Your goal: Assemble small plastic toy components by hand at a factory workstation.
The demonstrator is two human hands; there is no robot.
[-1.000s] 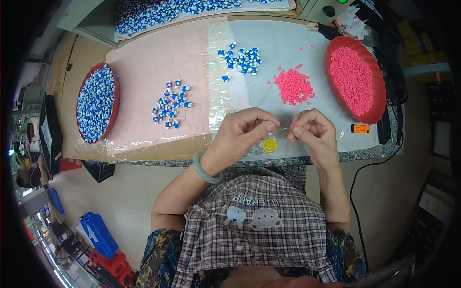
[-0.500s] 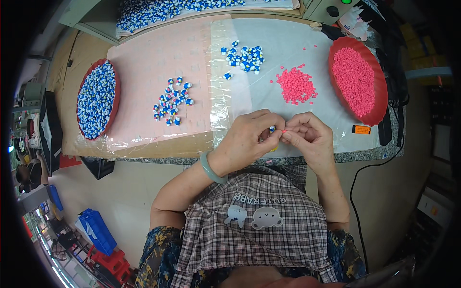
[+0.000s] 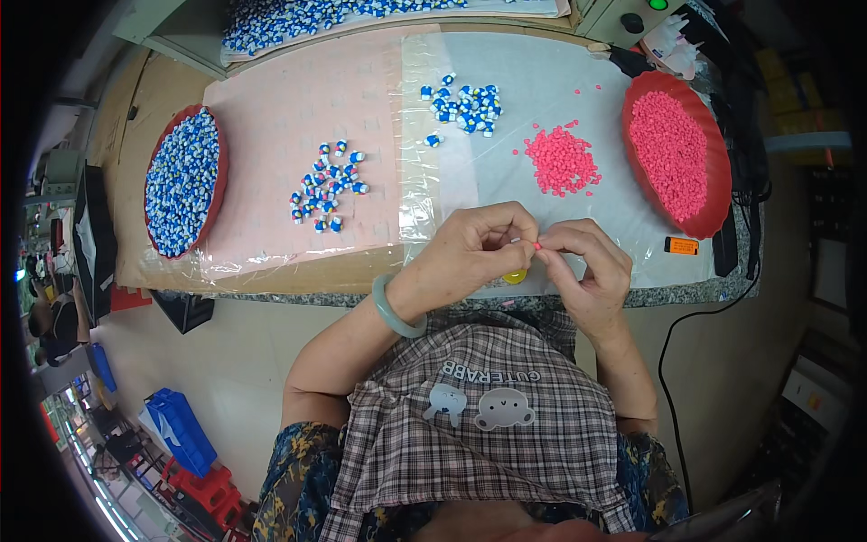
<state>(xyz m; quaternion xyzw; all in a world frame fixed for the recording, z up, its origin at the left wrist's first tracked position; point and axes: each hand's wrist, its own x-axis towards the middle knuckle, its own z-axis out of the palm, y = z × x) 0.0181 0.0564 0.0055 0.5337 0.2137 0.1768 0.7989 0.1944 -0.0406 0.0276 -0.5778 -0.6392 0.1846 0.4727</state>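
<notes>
My left hand [image 3: 483, 239], a green bangle on its wrist, is closed in a pinch. A small blue-and-white piece is in its fingers, of which only a pale bit shows now. My right hand [image 3: 589, 264] meets it fingertip to fingertip, closed on a tiny pink piece [image 3: 538, 246]. Whether the two pieces touch is hidden by the fingers. Just under the left fingers, at the table's front edge, is a small yellow round thing [image 3: 515, 276]. Beyond the hands lie a heap of pink pieces [image 3: 562, 161] and a loose cluster of blue-and-white pieces [image 3: 468, 108].
Pieces with pink bits [image 3: 327, 185] lie on the pink sheet to the left. A red dish [image 3: 222, 172] of blue-and-white pieces stands far left, another red dish [image 3: 720, 172] of pink ones at right. An orange-labelled object [image 3: 682, 246] lies near it. A tray of pieces [image 3: 361, 18] sits behind.
My right hand's fingers have shifted slightly right and spread a little. The left fingers have turned, covering most of the blue-and-white piece; more of the yellow thing shows.
</notes>
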